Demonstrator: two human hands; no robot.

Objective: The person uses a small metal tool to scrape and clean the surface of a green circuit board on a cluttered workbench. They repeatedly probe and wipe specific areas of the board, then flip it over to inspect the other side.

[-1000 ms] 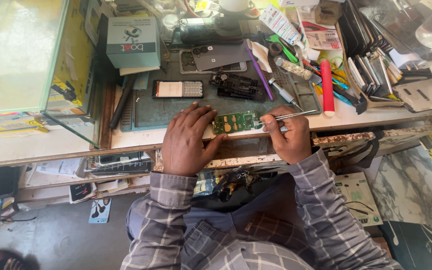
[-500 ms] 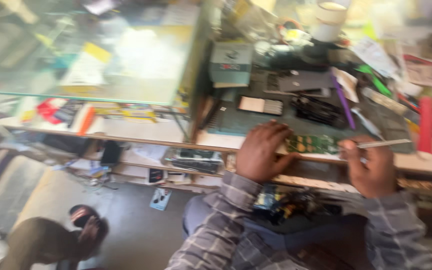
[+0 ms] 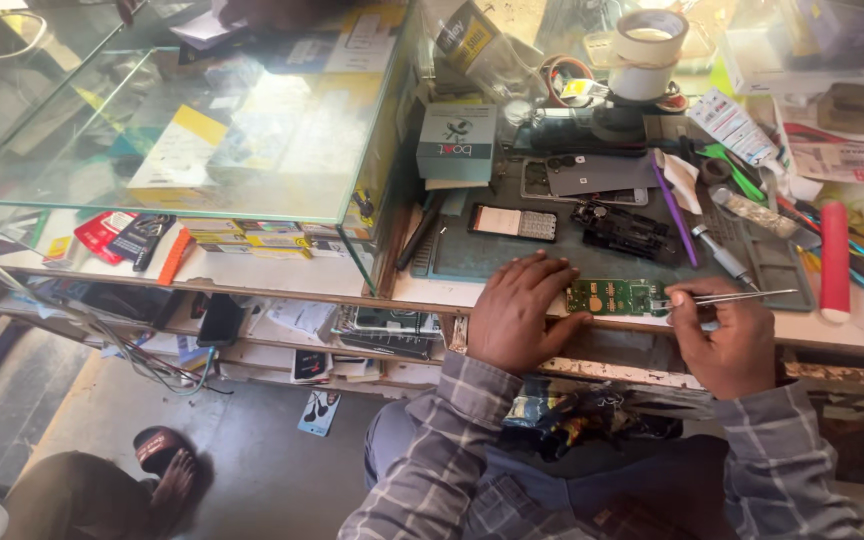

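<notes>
A small green circuit board (image 3: 616,296) lies at the front edge of a dark work mat (image 3: 472,258) on the bench. My left hand (image 3: 519,311) rests flat beside the board, its fingertips on the board's left end. My right hand (image 3: 720,333) grips metal tweezers (image 3: 742,296); they lie level, one end at the board's right end, the other sticking out to the right. Both sleeves are grey plaid.
Behind the board lie a keypad part (image 3: 513,222), a black phone frame (image 3: 627,231), a grey back cover (image 3: 600,174), a purple stick (image 3: 674,212) and a red cylinder (image 3: 834,262). A glass display case (image 3: 187,130) stands left. Tape roll (image 3: 649,50) at back. Another person's sandalled foot (image 3: 164,462) is on the floor.
The view has swung left and settled, now showing more of the glass case and floor. Both hands stay at the board, the tweezers still in my right hand.
</notes>
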